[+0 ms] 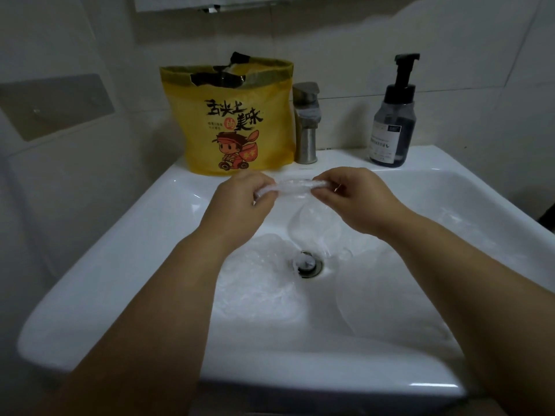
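Over the white sink (pixel 99 283) I hold a clear plastic bag (pixel 295 186) stretched between both hands. My left hand (pixel 240 196) pinches its rolled top edge at the left end, and my right hand (pixel 357 196) pinches the right end. The bag's thin body (pixel 309 226) hangs down toward the drain (pixel 307 263), nearly see-through. More crumpled clear plastic (pixel 258 274) lies in the basin left of the drain.
A yellow printed bag (pixel 237 121) stands on the sink's back ledge at left. A steel faucet (pixel 306 121) rises just right of it. A dark pump bottle (pixel 393 121) stands at the back right. Tiled walls surround the sink.
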`<state>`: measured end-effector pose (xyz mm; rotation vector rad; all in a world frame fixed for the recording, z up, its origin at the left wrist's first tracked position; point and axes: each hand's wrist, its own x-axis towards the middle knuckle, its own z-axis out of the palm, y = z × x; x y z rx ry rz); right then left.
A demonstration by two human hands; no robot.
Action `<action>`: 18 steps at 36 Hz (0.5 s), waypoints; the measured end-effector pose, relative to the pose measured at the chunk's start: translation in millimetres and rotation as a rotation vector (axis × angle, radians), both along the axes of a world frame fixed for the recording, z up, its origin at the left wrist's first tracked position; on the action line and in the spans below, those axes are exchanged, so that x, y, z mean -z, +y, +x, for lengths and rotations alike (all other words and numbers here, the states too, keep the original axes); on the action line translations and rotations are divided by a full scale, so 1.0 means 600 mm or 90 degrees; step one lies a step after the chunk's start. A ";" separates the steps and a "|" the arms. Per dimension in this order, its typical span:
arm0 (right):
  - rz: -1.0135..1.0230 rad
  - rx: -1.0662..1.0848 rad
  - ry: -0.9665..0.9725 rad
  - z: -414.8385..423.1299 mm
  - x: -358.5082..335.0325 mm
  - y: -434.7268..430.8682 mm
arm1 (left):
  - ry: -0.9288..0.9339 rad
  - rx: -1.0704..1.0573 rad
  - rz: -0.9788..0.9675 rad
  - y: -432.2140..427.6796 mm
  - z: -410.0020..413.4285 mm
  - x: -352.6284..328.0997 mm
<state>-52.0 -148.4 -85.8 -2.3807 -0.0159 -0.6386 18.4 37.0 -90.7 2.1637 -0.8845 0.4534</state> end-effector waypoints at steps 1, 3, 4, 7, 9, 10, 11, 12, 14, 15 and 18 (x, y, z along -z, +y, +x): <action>0.001 -0.002 -0.003 0.001 0.000 0.001 | -0.012 -0.004 0.022 0.001 0.003 0.002; 0.000 -0.007 -0.001 0.002 -0.001 0.002 | -0.036 -0.023 0.053 0.001 0.007 0.005; 0.005 -0.011 0.003 0.002 -0.002 0.002 | -0.032 -0.033 0.058 0.001 0.007 0.005; 0.072 -0.021 0.053 -0.002 -0.008 0.001 | 0.050 0.003 0.021 0.001 0.003 0.001; 0.102 -0.039 0.068 -0.004 -0.010 0.002 | 0.138 0.047 -0.021 0.002 -0.003 -0.004; 0.111 -0.044 0.069 -0.005 -0.011 0.002 | 0.177 0.064 -0.043 0.002 -0.004 -0.006; 0.120 -0.047 0.071 -0.005 -0.012 0.002 | 0.211 0.074 -0.067 0.003 -0.003 -0.007; 0.130 -0.049 0.073 -0.006 -0.013 0.001 | 0.238 0.081 -0.092 0.004 -0.003 -0.009; 0.156 -0.055 0.086 -0.007 -0.015 -0.001 | 0.266 0.087 -0.147 0.005 -0.005 -0.012; 0.173 -0.060 0.101 -0.007 -0.017 -0.003 | 0.274 0.085 -0.177 0.005 -0.005 -0.014; 0.245 -0.080 0.153 -0.011 -0.021 -0.004 | 0.317 0.085 -0.248 0.007 -0.002 -0.017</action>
